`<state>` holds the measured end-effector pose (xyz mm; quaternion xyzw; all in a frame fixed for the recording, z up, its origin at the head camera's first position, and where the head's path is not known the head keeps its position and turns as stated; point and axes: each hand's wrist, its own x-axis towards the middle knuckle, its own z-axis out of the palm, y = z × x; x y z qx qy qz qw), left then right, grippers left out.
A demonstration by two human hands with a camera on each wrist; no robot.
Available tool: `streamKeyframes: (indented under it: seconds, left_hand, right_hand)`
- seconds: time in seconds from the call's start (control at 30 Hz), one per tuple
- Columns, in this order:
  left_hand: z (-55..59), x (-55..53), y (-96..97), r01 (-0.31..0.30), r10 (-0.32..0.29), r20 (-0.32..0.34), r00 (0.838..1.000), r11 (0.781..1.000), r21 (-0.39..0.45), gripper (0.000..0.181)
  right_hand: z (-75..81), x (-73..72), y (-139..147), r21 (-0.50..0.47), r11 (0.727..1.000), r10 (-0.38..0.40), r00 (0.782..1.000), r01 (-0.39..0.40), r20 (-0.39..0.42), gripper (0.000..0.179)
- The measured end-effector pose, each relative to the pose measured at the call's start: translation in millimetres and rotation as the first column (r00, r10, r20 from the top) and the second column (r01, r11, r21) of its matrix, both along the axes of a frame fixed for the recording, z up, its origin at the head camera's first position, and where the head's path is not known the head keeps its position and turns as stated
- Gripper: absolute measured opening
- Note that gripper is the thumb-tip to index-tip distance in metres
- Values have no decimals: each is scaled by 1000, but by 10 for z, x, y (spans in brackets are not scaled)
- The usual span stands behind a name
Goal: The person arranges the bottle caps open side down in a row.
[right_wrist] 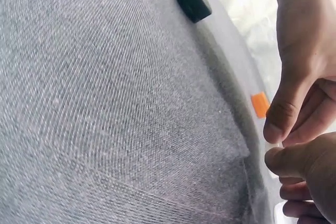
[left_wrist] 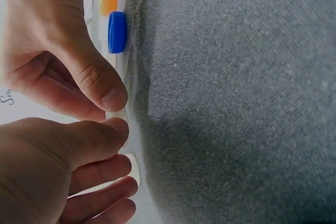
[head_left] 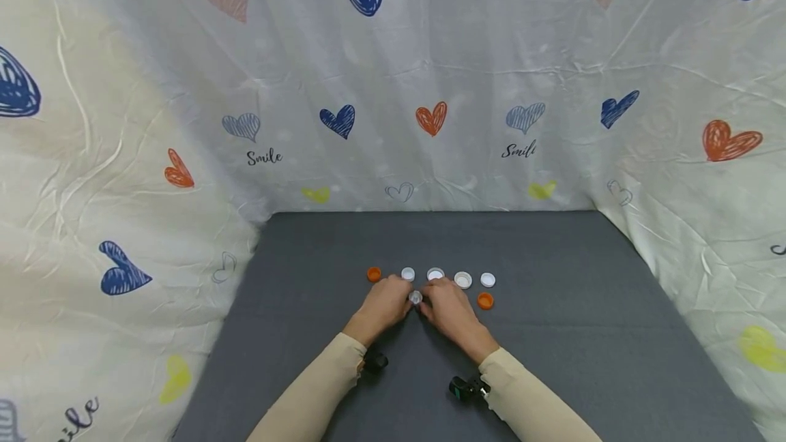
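A small translucent round piece (head_left: 415, 297), whitish and cap-sized, is between my two hands near the middle of the dark cloth. My left hand (head_left: 383, 302) pinches its left side, with the thumb tip right at it. From the other side my right hand (head_left: 451, 309) holds it, thumb bent inward. In the left wrist view, the two thumb tips almost meet over a pale sliver of the piece (left_wrist: 116, 114); the rest is hidden by fingers. Just beyond the hands, a white cap (head_left: 408, 273) and a larger white cap (head_left: 435, 273) partly overlap the fingers.
Further right lie a white ring-like cap (head_left: 463, 280), a small white cap (head_left: 488, 280) and an orange cap (head_left: 485, 301). Another orange cap (head_left: 374, 274) lies left. The left wrist view shows a blue cap (left_wrist: 117, 32). A heart-printed curtain (head_left: 393, 74) borders the grey cloth (head_left: 552, 360).
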<state>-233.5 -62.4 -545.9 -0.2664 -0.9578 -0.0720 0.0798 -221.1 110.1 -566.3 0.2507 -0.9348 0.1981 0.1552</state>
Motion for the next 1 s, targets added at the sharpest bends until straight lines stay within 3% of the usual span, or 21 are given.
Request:
streamKeyframes:
  seconds: [0.37,0.57,1.0]
  left_hand:
    - [98,77,-40,39,-37,-35,999,997,70,8]
    - [208,151,-44,60,-54,-67,996,993,97,5]
    - [416,326,-92,88,-72,-106,992,982,165,16]
  right_hand:
    - [157,72,77,-36,998,43,999,-44,-23,15]
    - [256,121,117,-52,997,50,998,-52,-40,18]
    - [426,238,133,-71,996,43,998,-47,-53,22]
